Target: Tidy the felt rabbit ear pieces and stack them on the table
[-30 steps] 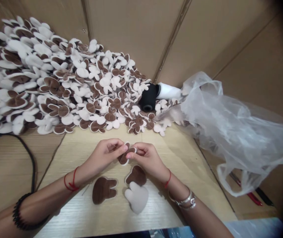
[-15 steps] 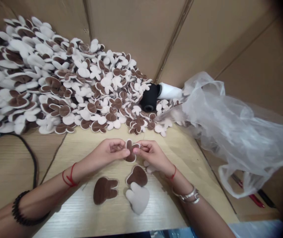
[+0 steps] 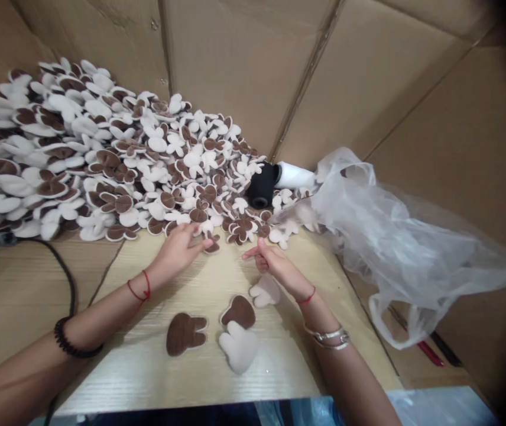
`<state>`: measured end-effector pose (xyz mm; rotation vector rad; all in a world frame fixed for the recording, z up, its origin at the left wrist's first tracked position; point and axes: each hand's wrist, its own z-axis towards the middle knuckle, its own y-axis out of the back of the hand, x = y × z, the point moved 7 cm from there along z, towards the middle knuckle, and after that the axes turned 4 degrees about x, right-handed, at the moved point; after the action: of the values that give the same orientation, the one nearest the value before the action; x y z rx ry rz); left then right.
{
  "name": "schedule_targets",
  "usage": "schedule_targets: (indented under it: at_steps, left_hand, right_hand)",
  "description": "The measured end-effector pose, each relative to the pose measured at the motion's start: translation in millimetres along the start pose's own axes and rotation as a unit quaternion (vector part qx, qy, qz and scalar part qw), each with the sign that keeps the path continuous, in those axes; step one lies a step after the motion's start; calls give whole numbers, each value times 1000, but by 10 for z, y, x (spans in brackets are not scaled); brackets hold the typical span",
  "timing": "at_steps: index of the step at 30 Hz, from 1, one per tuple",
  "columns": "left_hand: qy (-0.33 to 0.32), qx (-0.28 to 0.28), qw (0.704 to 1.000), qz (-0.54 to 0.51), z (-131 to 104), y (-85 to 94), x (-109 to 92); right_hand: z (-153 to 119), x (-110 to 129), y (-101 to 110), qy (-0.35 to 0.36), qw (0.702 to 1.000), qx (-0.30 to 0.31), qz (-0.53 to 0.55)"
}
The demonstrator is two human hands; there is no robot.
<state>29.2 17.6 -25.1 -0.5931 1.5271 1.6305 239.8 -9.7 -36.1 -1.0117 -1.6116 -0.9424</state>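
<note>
My left hand (image 3: 182,245) is at the front edge of the pile, its thumb and fingers on a small brown bunny-shaped fabric piece (image 3: 212,242) with a white rim. Across from it, my right hand (image 3: 269,260) hovers over the board with thumb and forefinger apart, and no piece shows in it. Just below that hand lies a white bunny-shaped piece (image 3: 265,291). Nearer to me are a brown piece (image 3: 186,335) with its ears to the right, another brown piece (image 3: 239,312), and a white piece (image 3: 239,348) partly over it.
A large heap of brown and white bunny pieces (image 3: 102,160) covers the back left. Beside it stand a black thread cone (image 3: 260,186) and a white roll (image 3: 296,176). A clear plastic bag (image 3: 381,219) lies right, near a red-handled tool (image 3: 430,353). A black cable (image 3: 69,278) runs left.
My hands have drawn apart. The left has carried the brown bunny piece left and away to the pile's edge; the right has let go of it. The whole view has shifted slightly.
</note>
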Motion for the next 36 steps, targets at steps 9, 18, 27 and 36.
schedule_targets:
  at_steps: [9,18,27,36]
  left_hand:
    - [-120,119,985,-47,-137,-252,-719]
    - [-117,70,991,-8,-76,-212,-785]
    - [-61,92,971,-213,22,-331,-259]
    - [-40,76,975,-207,38,-338,-22]
  right_hand:
    - [-107,354,-128,-20,989,64,131]
    - [-222,669,-16,44,999,-6,-15]
    - [145,1116,724,94,971,-150,-158]
    - [436,1228,1448,65,963,-259,37]
